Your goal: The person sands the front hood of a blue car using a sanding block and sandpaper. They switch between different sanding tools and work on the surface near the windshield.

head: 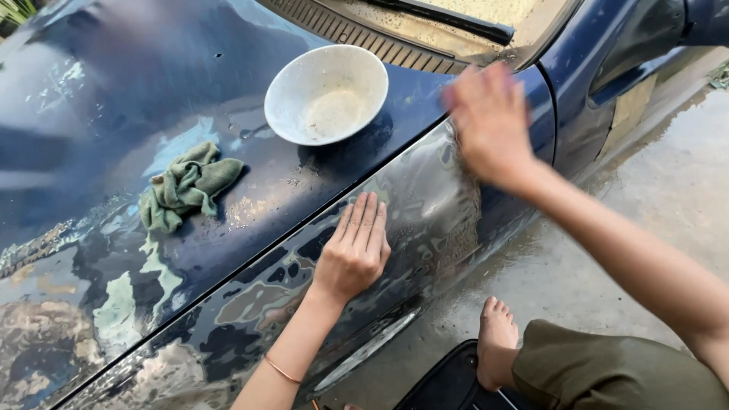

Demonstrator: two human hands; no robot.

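My left hand [355,247] lies flat, fingers together, on the wet dark blue car fender [425,205]. My right hand [490,121] is blurred with motion higher on the same fender, near the windscreen corner; I cannot tell whether it holds anything. A white bowl [326,93] with a pale residue inside sits on the bonnet [114,91] above my left hand. A crumpled green cloth [190,186] rests on the bonnet to the left.
The windscreen base and wiper [425,23] run along the top. The car's door and side mirror [645,45] are at the upper right. Wet concrete ground [668,197] lies to the right. My bare foot [497,338] rests on a black mat [448,380].
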